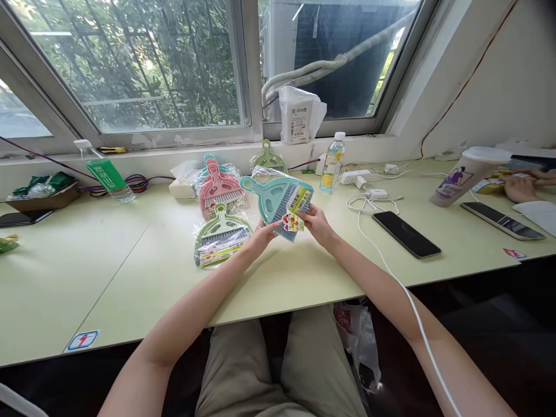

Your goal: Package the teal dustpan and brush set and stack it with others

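Observation:
Both of my hands grip a teal mini dustpan and brush set [273, 196], tilted above the desk with its handle toward the upper left. My left hand [263, 237] pinches its lower left edge, next to a colourful label. On the other side my right hand [318, 225] holds the brush edge, where a yellow-green printed label shows. Just left on the desk lies a green dustpan set [220, 234] in clear wrapping. Behind that are a wrapped pink dustpan set [216, 188] with a teal one partly hidden under it, and another green dustpan set [267, 157].
A green-labelled bottle [105, 174], a tissue pack [183, 180] and a lemon-print bottle [332, 163] stand toward the window. At right are a black phone [406, 233], white cables, a power strip [355, 176], a large cup [457, 178] and another person's hands [523, 188].

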Tool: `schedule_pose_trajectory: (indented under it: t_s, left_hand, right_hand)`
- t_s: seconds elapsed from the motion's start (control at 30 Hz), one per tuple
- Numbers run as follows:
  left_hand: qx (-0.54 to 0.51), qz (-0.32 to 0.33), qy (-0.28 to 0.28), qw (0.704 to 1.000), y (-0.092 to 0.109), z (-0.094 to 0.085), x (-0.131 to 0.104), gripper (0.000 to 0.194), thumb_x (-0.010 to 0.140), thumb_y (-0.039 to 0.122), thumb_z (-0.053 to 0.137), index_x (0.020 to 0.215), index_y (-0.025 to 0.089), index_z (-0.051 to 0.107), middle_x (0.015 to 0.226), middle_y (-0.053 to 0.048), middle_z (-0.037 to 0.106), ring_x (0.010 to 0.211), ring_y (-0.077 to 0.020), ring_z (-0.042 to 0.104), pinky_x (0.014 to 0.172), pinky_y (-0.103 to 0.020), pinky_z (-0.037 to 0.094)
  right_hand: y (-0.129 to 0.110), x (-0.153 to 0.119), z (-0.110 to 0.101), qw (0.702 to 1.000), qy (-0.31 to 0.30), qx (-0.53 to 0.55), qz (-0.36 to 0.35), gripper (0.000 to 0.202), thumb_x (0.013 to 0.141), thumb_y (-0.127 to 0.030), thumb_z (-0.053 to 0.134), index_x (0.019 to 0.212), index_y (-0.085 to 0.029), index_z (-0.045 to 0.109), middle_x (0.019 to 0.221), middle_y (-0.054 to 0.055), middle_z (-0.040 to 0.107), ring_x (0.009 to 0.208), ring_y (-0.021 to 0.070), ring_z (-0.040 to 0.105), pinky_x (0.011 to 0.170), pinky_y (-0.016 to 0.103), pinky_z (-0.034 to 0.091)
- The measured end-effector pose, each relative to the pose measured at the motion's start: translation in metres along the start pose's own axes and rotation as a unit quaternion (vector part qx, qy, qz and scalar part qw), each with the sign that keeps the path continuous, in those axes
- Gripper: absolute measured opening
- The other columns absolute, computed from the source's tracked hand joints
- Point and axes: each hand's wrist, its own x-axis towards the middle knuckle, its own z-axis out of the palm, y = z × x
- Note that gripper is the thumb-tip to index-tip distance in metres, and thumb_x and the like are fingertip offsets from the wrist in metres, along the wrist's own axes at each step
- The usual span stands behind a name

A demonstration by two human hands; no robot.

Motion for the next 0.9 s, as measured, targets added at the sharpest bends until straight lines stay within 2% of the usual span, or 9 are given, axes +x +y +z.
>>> schedule_pose_trajectory:
  t_s: [0.13, 0.23, 0.37, 0.5, 0.6, 0.7, 0.8, 0.9]
  left_hand:
    - [0.014, 0.024, 0.022, 0.999, 0.005, 0.004, -0.002, 0.070, 0.072, 0.031, 0.077, 0.134, 0.022, 0.048, 0.118, -0.008, 0.066, 0.112, -0.0265, 0.061, 0.100, -0.044, 0.046]
    - [0.020, 0.063, 0.031, 0.997, 0.007, 0.007, -0.003, 0.080, 0.071, 0.030, 0.078, 0.141, 0.024, 0.038, 0.125, -0.009, 0.063, 0.115, -0.0259, 0.059, 0.102, -0.043, 0.045]
    - [0.076, 0.130, 0.071, 0.986, -0.002, 0.013, -0.005, 0.098, 0.065, 0.028, 0.083, 0.145, 0.024, 0.026, 0.130, -0.011, 0.058, 0.120, -0.0254, 0.056, 0.105, -0.042, 0.043]
    - [0.148, 0.195, 0.096, 0.965, -0.012, 0.017, -0.008, 0.093, 0.070, 0.031, 0.079, 0.144, 0.024, 0.024, 0.141, -0.012, 0.048, 0.128, -0.0242, 0.049, 0.110, -0.038, 0.038]
    - [0.166, 0.208, 0.097, 0.959, -0.011, 0.020, -0.011, 0.089, 0.075, 0.034, 0.075, 0.145, 0.026, 0.020, 0.145, -0.011, 0.043, 0.132, -0.0237, 0.045, 0.112, -0.037, 0.035]
    - [0.162, 0.211, 0.086, 0.960, -0.008, 0.022, -0.013, 0.093, 0.074, 0.038, 0.076, 0.146, 0.026, 0.017, 0.145, -0.012, 0.044, 0.133, -0.0239, 0.044, 0.111, -0.036, 0.035]
    - [0.185, 0.228, 0.109, 0.950, -0.007, 0.021, -0.013, 0.098, 0.070, 0.039, 0.080, 0.145, 0.024, 0.019, 0.145, -0.014, 0.043, 0.134, -0.0249, 0.044, 0.112, -0.037, 0.033]
    - [0.225, 0.237, 0.129, 0.936, -0.007, 0.019, -0.012, 0.096, 0.072, 0.039, 0.078, 0.146, 0.023, 0.019, 0.147, -0.014, 0.040, 0.138, -0.0253, 0.037, 0.116, -0.037, 0.027]
  right_hand:
    - [0.000, -0.001, 0.003, 1.000, 0.014, 0.008, -0.009, 0.049, 0.056, -0.036, 0.088, 0.096, -0.021, 0.065, 0.101, 0.004, 0.074, 0.094, 0.0247, 0.069, 0.084, 0.041, 0.059]
    - [0.001, -0.001, 0.004, 0.999, 0.028, 0.014, -0.019, 0.048, 0.056, -0.036, 0.088, 0.095, -0.022, 0.064, 0.100, 0.004, 0.074, 0.092, 0.0236, 0.070, 0.084, 0.040, 0.059]
    - [0.002, -0.002, 0.005, 0.999, 0.037, 0.015, -0.023, 0.048, 0.057, -0.036, 0.088, 0.095, -0.022, 0.063, 0.098, 0.004, 0.074, 0.092, 0.0240, 0.070, 0.085, 0.042, 0.059]
    - [0.000, -0.003, 0.007, 0.999, 0.026, 0.008, -0.022, 0.048, 0.057, -0.036, 0.087, 0.097, -0.022, 0.063, 0.097, 0.005, 0.074, 0.093, 0.0248, 0.070, 0.085, 0.043, 0.059]
    - [-0.002, -0.004, 0.008, 0.999, 0.026, 0.014, -0.027, 0.047, 0.058, -0.036, 0.087, 0.095, -0.023, 0.063, 0.097, 0.004, 0.074, 0.093, 0.0242, 0.070, 0.085, 0.042, 0.059]
    - [-0.001, -0.005, 0.009, 0.999, 0.025, 0.017, -0.028, 0.045, 0.059, -0.035, 0.087, 0.094, -0.023, 0.063, 0.095, 0.003, 0.074, 0.092, 0.0226, 0.070, 0.086, 0.040, 0.059]
    - [0.001, -0.005, 0.011, 0.999, 0.021, 0.018, -0.024, 0.045, 0.059, -0.034, 0.088, 0.095, -0.022, 0.063, 0.095, 0.002, 0.074, 0.090, 0.0218, 0.070, 0.086, 0.039, 0.059]
    - [0.005, -0.005, 0.013, 0.999, 0.024, 0.020, -0.016, 0.047, 0.057, -0.034, 0.088, 0.095, -0.022, 0.062, 0.097, 0.003, 0.074, 0.093, 0.0220, 0.069, 0.087, 0.039, 0.059]
